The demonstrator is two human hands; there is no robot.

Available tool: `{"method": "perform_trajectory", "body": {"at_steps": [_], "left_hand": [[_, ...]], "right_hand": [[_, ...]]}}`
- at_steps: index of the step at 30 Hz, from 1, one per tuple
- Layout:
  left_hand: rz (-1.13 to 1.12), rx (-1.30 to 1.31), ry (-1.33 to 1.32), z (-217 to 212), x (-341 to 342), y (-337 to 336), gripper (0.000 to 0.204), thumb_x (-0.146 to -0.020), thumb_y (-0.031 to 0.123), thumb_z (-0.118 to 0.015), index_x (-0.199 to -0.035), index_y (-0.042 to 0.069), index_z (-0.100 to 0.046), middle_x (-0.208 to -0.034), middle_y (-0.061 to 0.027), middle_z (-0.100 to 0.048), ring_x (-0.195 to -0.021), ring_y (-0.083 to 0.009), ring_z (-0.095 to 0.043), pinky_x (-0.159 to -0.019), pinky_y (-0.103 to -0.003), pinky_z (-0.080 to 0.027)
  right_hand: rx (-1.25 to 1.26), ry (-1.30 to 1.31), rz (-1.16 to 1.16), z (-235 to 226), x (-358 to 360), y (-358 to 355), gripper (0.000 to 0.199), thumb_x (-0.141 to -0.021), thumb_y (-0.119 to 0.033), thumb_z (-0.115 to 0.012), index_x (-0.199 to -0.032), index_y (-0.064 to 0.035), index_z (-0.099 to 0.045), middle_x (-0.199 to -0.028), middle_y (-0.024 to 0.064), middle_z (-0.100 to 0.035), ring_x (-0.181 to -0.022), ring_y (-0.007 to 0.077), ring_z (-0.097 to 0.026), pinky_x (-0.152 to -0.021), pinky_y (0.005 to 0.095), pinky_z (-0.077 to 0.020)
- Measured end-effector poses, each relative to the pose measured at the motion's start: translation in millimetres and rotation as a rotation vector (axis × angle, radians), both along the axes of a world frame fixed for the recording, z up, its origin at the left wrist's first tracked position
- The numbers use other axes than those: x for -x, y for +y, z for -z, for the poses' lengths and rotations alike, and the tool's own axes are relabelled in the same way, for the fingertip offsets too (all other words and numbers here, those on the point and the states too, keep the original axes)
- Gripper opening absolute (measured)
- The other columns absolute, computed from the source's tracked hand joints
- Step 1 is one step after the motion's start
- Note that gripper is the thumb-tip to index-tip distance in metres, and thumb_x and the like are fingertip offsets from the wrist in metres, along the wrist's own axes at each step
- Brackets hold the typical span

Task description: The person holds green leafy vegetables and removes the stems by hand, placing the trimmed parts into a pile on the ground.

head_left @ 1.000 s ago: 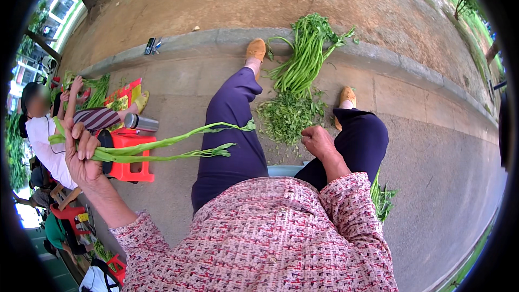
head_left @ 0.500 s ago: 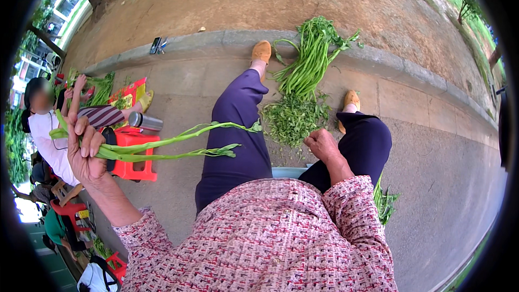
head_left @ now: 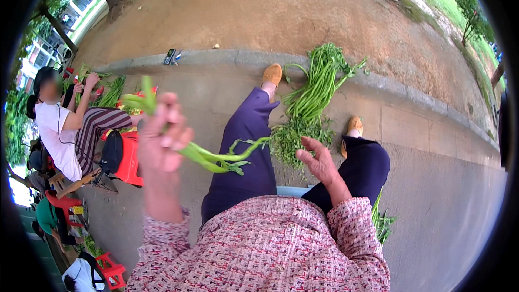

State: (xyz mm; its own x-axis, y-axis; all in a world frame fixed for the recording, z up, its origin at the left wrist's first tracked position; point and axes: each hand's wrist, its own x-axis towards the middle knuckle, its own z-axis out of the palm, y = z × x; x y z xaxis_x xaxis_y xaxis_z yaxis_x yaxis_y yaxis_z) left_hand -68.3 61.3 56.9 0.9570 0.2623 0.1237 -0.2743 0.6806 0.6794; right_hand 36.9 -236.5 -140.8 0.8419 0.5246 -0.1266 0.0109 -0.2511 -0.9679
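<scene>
My left hand [head_left: 165,138], smeared by motion, is closed round a few long green vegetable stalks [head_left: 208,158]. Their thick ends stick out above the fist, and their thin leafy tips hang over my left thigh, toward my other hand. With thumb and fingers apart, my right hand [head_left: 320,166] holds nothing above the gap between my knees. Just beyond it lies a heap of plucked green leaves [head_left: 297,139] on the pavement. Behind that heap rests a big bundle of long green stalks [head_left: 319,86], its leafy ends against the kerb.
On the left a co-worker [head_left: 60,121] sits holding greens, near a red plastic stool [head_left: 128,159] with a black bag [head_left: 112,152]. A phone [head_left: 170,56] lies on the kerb [head_left: 227,57]. More greens [head_left: 384,227] lie beside my right leg. A pale blue edge [head_left: 292,190] shows between my thighs.
My left hand has come inward to the right with the stalks, bringing their tips closer to my right hand. The right hand's fingers have gone from curled to spread. The whole view has shifted slightly.
</scene>
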Motion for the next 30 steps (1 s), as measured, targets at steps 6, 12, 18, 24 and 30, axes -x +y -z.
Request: {"method": "perform_trajectory", "body": {"at_steps": [6,12,18,24,30], "left_hand": [[-0.065,-0.106,0.18,24.5,-32.1,-73.3,0.015,-0.088,0.008,-0.057,-0.099,-0.001,-0.059,-0.07,-0.0028,-0.054,-0.044,-0.0049,-0.042,-0.042,-0.022,-0.037],[-0.09,-0.102,0.221,24.3,-33.2,-104.5,0.01,-0.085,0.004,-0.06,-0.094,0.0,-0.06,-0.063,0.0002,-0.052,-0.045,-0.005,-0.044,-0.043,-0.022,-0.038],[-0.099,-0.122,0.16,22.1,-36.7,-111.4,0.022,-0.085,0.003,-0.061,-0.106,0.0,-0.056,-0.089,-0.0028,-0.054,-0.064,-0.0076,-0.051,-0.056,-0.021,-0.044],[-0.026,-0.081,0.1,14.5,-37.0,-112.8,0.029,-0.091,0.011,-0.054,-0.117,-0.001,-0.051,-0.098,-0.0051,-0.053,-0.08,-0.0129,-0.052,-0.072,-0.025,-0.046],[-0.032,-0.118,0.093,18.2,-33.6,-112.9,0.025,-0.093,0.013,-0.051,-0.113,0.0,-0.053,-0.097,-0.0093,-0.059,-0.079,-0.0157,-0.057,-0.073,-0.028,-0.049]], "right_hand": [[-0.061,-0.391,-0.23,-94.8,22.8,29.2,0.075,-0.079,-0.05,-0.064,-0.132,-0.0032,-0.042,-0.131,0.0213,-0.043,-0.125,0.0351,-0.038,-0.103,0.042,-0.0298],[-0.059,-0.513,-0.25,-120.9,37.3,47.1,0.068,-0.078,-0.048,-0.065,-0.125,-0.0035,-0.047,-0.12,0.0189,-0.051,-0.115,0.0343,-0.047,-0.095,0.042,-0.035],[-0.425,0.17,-0.289,-97.8,48.6,47.8,0.035,-0.091,-0.03,-0.057,-0.111,-0.0016,-0.055,-0.092,0.0029,-0.058,-0.086,0.0163,-0.054,-0.081,0.0303,-0.0427],[-0.578,0.376,-0.218,-107.0,46.2,40.5,0.026,-0.094,-0.026,-0.052,-0.102,-0.0011,-0.056,-0.071,-0.0022,-0.048,-0.059,0.0055,-0.042,-0.055,0.0196,-0.0368],[-0.571,0.436,-0.287,-100.6,46.3,34.4,0.03,-0.094,-0.03,-0.05,-0.099,-0.0011,-0.058,-0.066,-0.0032,-0.045,-0.057,0.0049,-0.038,-0.051,0.0191,-0.0311]]}}
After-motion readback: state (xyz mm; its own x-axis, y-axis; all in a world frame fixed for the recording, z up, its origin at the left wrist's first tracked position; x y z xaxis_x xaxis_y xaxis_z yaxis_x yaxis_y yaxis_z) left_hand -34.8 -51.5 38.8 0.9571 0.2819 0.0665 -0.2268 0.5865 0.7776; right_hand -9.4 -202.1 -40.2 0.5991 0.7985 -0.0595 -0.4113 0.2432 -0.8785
